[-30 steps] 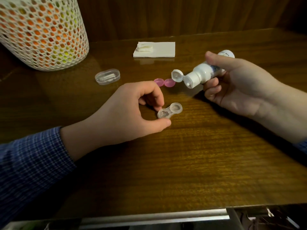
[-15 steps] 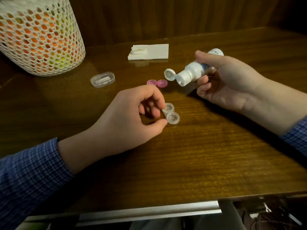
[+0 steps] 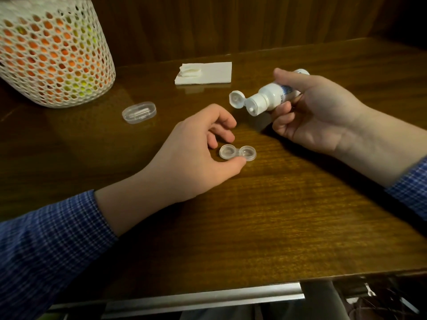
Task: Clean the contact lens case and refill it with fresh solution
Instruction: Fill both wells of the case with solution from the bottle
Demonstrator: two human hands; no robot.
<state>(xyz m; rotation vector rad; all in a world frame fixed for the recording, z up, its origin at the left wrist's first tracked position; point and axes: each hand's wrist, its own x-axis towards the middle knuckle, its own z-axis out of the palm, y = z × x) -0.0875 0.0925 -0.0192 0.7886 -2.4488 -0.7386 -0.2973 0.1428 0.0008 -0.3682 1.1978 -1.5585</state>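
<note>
Since 0.5 s ago lens case (image 3: 238, 153) turned from end-on to lying sideways, flat on bench (image 3: 277, 215), both wells up, uncapped. Left hand (image 3: 191, 153) fingers narrow, thumb touching case's near rim, steadying it. Right hand (image 3: 312, 114) grips tilted solution bottle (image 3: 270, 98), flip cap open. Case likely light, stiff, slippery plastic; hold by rim or middle bridge.

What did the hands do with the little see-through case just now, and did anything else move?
The left hand turned the lens case round on the table: its two cups lay slanted, then one behind the other, and now lie side by side. Thumb and fingers have loosened; only the thumb touches it. The right hand keeps holding the open bottle tipped towards the case.
</note>
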